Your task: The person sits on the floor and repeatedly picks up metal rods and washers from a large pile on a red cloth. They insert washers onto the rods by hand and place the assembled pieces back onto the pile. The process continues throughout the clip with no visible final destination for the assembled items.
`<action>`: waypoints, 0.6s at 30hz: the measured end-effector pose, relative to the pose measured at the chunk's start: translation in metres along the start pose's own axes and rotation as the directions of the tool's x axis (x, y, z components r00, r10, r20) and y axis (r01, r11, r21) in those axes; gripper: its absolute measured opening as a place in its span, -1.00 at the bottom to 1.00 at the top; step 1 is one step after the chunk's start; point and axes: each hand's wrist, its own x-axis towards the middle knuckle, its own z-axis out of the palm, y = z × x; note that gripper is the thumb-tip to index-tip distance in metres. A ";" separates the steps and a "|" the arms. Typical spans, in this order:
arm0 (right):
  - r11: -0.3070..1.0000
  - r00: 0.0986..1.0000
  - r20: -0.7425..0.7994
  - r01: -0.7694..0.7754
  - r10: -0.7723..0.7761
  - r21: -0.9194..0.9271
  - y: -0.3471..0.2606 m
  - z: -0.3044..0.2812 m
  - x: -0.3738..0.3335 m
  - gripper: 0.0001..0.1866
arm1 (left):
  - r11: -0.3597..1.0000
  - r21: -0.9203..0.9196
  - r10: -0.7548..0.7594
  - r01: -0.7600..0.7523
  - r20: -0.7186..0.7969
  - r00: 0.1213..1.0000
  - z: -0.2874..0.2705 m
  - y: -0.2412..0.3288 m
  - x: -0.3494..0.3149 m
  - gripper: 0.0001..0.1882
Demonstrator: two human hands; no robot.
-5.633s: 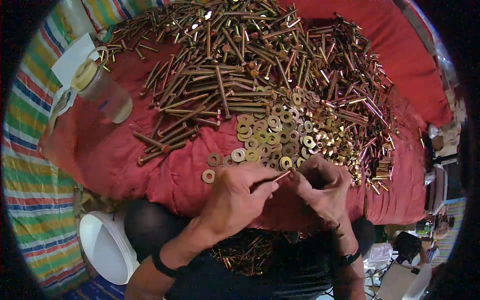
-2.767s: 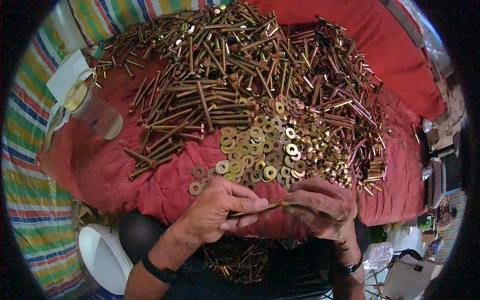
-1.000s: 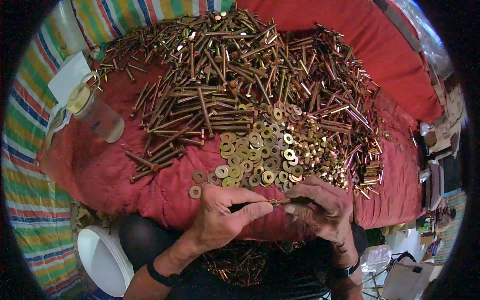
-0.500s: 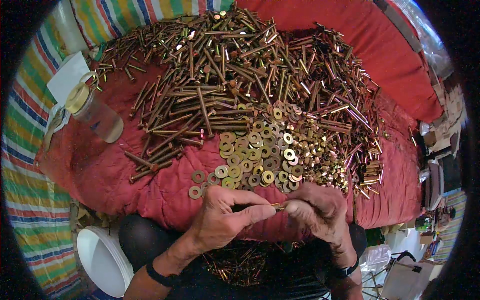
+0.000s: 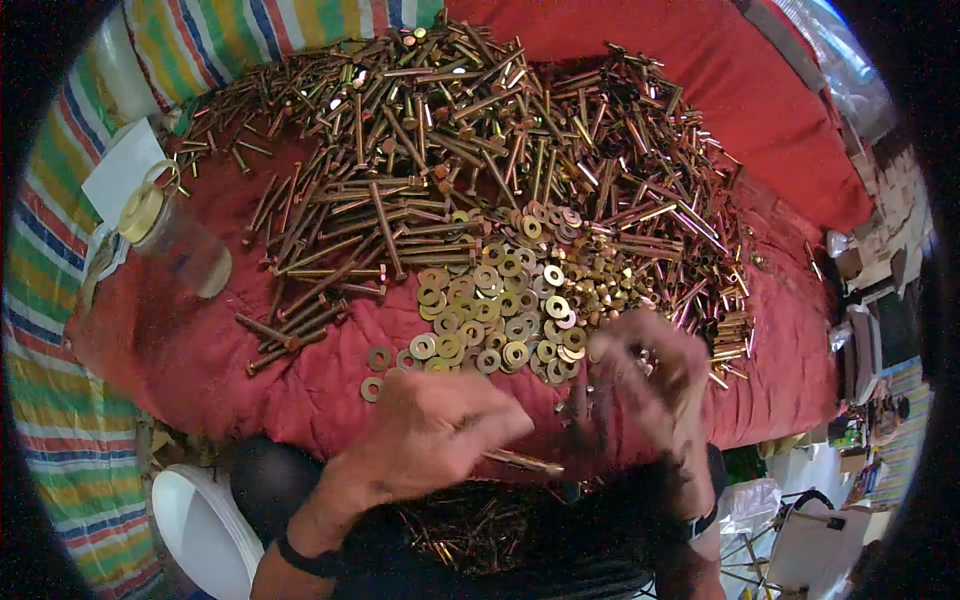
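My left hand [image 5: 435,428] hovers in front of the near edge of the red cloth, its fingers curled in and a little smeared by motion. From beneath those fingers a brassy bolt [image 5: 525,462] juts to the right and slightly down; where it meets the fingers is hidden. At the near side of a heap of small brassy nuts [image 5: 610,290] is my right hand [image 5: 660,385], so blurred that its grip does not show. Flat washers [image 5: 495,315] lie in a patch left of the nuts, just beyond my left hand.
Long bolts [image 5: 420,130] are heaped across the red padded cloth [image 5: 220,350]. At the left stands a clear jar with a yellowish lid [image 5: 145,215]. More metal pieces [image 5: 470,535] lie low between my legs. A white basin [image 5: 205,525] stands at lower left.
My hands have come apart. The right one has gone up and away to the nuts, while the left stays near its place. The bolt now shows lower, under my left fingers.
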 end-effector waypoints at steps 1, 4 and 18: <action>0.988 0.982 -0.138 0.117 -0.130 -0.098 0.013 -0.005 0.015 -0.91 | 0.984 0.165 0.092 -0.069 -0.138 0.986 -0.005 -0.007 0.004 -0.86; 0.856 0.922 -0.176 0.231 -0.344 -0.462 0.049 -0.033 0.047 -0.60 | 0.847 0.501 0.057 0.180 -0.422 0.905 -0.027 -0.026 0.008 -0.78; 0.536 0.951 -0.021 0.156 -0.309 -0.829 0.099 -0.045 0.071 -0.62 | 0.510 0.761 0.143 0.401 -0.535 0.833 -0.062 -0.063 0.006 -0.71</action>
